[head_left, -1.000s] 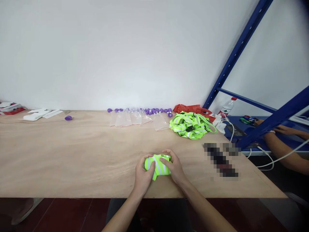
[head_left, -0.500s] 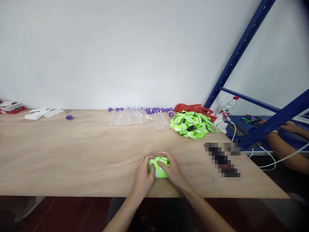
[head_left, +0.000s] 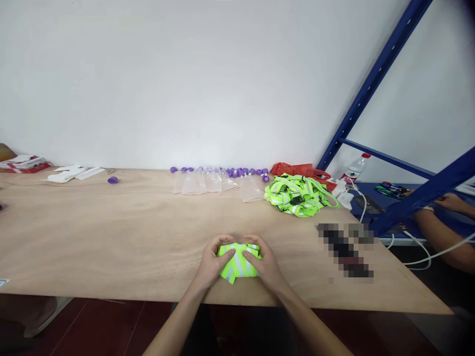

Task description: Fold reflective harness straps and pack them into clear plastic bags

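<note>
A folded bundle of neon-yellow reflective strap point(head_left: 240, 267) with silver-grey stripes lies near the front edge of the table, between my hands. My left hand point(head_left: 216, 258) grips its left side, thumb on top and fingers curled round the far edge. On the right side my right hand point(head_left: 262, 259) holds it the same way. One striped flap sticks out at the bundle's lower left. Beyond, to the right, sits a tangled heap of the same neon reflective straps point(head_left: 297, 195) with a black buckle showing.
Clear plastic bags point(head_left: 195, 183) and several purple round pieces point(head_left: 243, 171) line the wall side of the wooden table point(head_left: 111, 237). A red plastic bag point(head_left: 297, 169) lies behind the heap. A blue metal frame point(head_left: 365, 89), a bottle point(head_left: 356, 167) and another person's arm point(head_left: 438, 232) are at right.
My left hand has shifted left, and the bundle is wider, with a flap now out at its lower left. The whole view has shifted slightly.
</note>
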`<state>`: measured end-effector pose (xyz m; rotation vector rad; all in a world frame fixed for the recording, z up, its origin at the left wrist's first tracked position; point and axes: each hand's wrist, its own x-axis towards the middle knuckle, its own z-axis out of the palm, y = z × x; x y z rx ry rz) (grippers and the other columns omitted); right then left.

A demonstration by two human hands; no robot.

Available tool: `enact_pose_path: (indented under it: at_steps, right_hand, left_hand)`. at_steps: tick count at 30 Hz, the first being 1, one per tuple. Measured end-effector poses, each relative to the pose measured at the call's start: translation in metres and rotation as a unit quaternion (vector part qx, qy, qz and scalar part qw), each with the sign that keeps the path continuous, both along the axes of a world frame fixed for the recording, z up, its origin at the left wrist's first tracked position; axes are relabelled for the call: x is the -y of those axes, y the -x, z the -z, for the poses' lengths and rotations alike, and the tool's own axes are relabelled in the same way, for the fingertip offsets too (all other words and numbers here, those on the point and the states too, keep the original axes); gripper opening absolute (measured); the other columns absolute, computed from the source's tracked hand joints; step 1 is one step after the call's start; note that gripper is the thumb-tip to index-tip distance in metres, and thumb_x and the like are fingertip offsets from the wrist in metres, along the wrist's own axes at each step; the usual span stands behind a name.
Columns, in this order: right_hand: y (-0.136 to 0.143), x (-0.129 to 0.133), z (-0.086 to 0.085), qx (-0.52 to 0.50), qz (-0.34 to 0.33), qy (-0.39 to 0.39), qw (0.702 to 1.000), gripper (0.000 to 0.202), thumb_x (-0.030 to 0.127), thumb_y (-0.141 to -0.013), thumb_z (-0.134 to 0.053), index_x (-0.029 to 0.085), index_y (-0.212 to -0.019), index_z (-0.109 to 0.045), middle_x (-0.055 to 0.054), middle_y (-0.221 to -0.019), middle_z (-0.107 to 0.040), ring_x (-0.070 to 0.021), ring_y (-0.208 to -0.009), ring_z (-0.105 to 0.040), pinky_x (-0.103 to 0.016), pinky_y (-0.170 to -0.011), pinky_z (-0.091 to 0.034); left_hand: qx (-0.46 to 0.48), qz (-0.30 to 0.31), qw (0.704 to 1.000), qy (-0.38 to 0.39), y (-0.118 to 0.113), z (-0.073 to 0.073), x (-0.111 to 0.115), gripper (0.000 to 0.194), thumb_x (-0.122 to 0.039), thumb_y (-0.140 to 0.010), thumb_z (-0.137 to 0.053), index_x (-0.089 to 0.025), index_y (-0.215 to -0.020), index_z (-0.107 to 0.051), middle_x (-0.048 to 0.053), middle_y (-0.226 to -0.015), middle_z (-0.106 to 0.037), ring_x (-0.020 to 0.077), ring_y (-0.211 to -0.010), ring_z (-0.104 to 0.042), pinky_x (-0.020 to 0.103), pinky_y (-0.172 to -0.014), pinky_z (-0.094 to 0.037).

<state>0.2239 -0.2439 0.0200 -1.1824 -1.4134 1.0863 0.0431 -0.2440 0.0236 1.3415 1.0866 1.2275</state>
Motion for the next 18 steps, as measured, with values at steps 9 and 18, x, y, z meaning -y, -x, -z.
enact_pose_path:
  at_steps: [9,18]
  right_hand:
    - [0.0017,0.0033,-0.0008,-0.096,-0.029,0.032,0.994,0.043,0.040,-0.075,-0.075,0.023,-0.113,-0.063,-0.007,-0.105,-0.072,-0.0277,-0.102,-0.067,-0.041,-0.089,-0.054]
    - [0.0033,0.0037,-0.0004,-0.063,-0.009,0.050,0.997,0.045,0.040,-0.073,-0.075,0.023,-0.112,-0.064,-0.004,-0.103,-0.067,-0.0235,-0.093,-0.062,-0.036,-0.083,-0.052]
  left_hand:
    - [0.054,0.023,0.996,-0.071,0.0027,0.0004,0.0056,0.024,-0.040,-0.083,-0.073,-0.020,-0.091,-0.062,0.009,-0.103,-0.069,0.0249,-0.102,-0.065,0.038,-0.091,-0.051]
    - [0.050,0.024,0.993,-0.102,0.0030,-0.0004,0.0093,0.017,-0.034,-0.086,-0.070,-0.020,-0.085,-0.061,0.008,-0.103,-0.068,0.0241,-0.101,-0.064,0.039,-0.092,-0.050]
